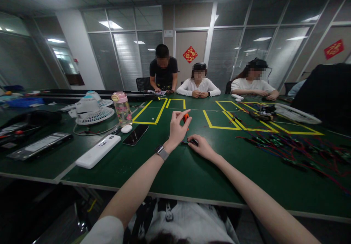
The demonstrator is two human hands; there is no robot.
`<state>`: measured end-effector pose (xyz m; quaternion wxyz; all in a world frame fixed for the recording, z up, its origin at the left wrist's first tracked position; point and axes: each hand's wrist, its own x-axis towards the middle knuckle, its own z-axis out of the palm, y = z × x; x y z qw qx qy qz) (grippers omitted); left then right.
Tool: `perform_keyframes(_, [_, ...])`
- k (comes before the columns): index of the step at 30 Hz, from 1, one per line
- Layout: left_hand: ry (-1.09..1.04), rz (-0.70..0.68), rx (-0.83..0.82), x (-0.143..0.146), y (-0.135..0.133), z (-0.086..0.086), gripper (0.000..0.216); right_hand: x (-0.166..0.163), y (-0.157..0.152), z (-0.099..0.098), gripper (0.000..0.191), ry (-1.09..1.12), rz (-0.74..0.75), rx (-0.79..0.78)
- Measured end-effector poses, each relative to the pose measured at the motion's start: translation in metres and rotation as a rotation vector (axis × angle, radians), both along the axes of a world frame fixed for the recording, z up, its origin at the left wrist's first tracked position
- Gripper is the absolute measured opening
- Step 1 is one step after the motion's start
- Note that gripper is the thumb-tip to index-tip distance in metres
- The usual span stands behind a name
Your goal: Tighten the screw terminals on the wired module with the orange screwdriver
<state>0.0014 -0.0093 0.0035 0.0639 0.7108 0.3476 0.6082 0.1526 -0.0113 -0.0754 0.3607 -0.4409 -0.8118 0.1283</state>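
My left hand [177, 130], with a watch [161, 151] on its wrist, is closed round the orange-and-black handle of a screwdriver [186, 118]. The screwdriver stands nearly upright, its thin shaft pointing down at the table. Beside its lower end my right hand [202, 147] rests low on the green tabletop, its fingers pinching a small dark part [194, 142]. A thin piece of that part reaches left under the screwdriver's tip. Its exact kind is too small to make out, and whether the tip touches it I cannot tell.
Left of my hands lie a phone [136, 134], a white power bank [99, 151], a white case [126, 129], a bottle [122, 108] and a fan head [93, 110]. Tangled wires with small boards [298, 152] spread at right. Yellow tape [223, 127] marks the table. Several people sit or stand opposite.
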Motion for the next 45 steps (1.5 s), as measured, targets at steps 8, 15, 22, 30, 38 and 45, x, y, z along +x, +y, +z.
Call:
perform_keyframes(8, [0.008, -0.026, 0.006, -0.0012, 0.0024, -0.0015, 0.034, 0.0001, -0.0002, 0.0001, 0.012, 0.004, 0.000, 0.009])
perform_keyframes(15, [0.004, -0.056, 0.012, -0.0016, 0.0037, -0.0021, 0.037, -0.0001, 0.0005, -0.0002, 0.012, 0.004, 0.001, 0.004])
perform_keyframes(22, [0.003, 0.022, 0.004, -0.0002, 0.0019, -0.0010, 0.034, -0.0007, 0.0001, 0.0010, 0.012, 0.002, -0.002, 0.001])
perform_keyframes(30, [0.001, 0.014, 0.010, -0.0007, 0.0020, -0.0015, 0.033, -0.0005, -0.0005, 0.0011, 0.011, -0.007, -0.005, 0.003])
perform_keyframes(38, [0.017, -0.047, 0.008, -0.0006, 0.0037, -0.0016, 0.037, 0.0001, -0.0002, 0.0009, 0.011, -0.005, -0.001, -0.008])
perform_keyframes(45, [0.008, -0.006, -0.001, -0.0009, 0.0026, -0.0012, 0.033, 0.0002, 0.0006, -0.0001, 0.011, 0.000, -0.001, -0.003])
